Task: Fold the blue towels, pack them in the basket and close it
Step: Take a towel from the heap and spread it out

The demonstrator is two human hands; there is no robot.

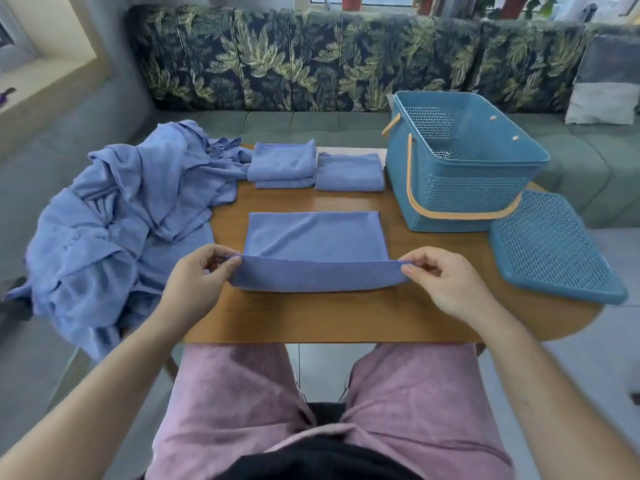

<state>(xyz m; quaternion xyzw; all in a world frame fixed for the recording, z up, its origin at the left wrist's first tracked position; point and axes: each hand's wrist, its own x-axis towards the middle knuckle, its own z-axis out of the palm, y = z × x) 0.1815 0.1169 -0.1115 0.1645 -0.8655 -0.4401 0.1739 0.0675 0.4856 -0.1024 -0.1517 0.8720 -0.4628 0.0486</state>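
Observation:
A blue towel lies flat in the middle of the wooden table, its near edge lifted off the wood. My left hand pinches the near left corner and my right hand pinches the near right corner. Two stacks of folded blue towels sit at the table's far side. A heap of unfolded blue towels covers the table's left end. The open blue basket with orange handles stands at the far right. Its perforated lid lies flat in front of it.
A sofa with a leaf-print back runs behind the table, with a grey and white cushion at its right end. My pink-clad legs are under the table's near edge. Grey floor lies on both sides.

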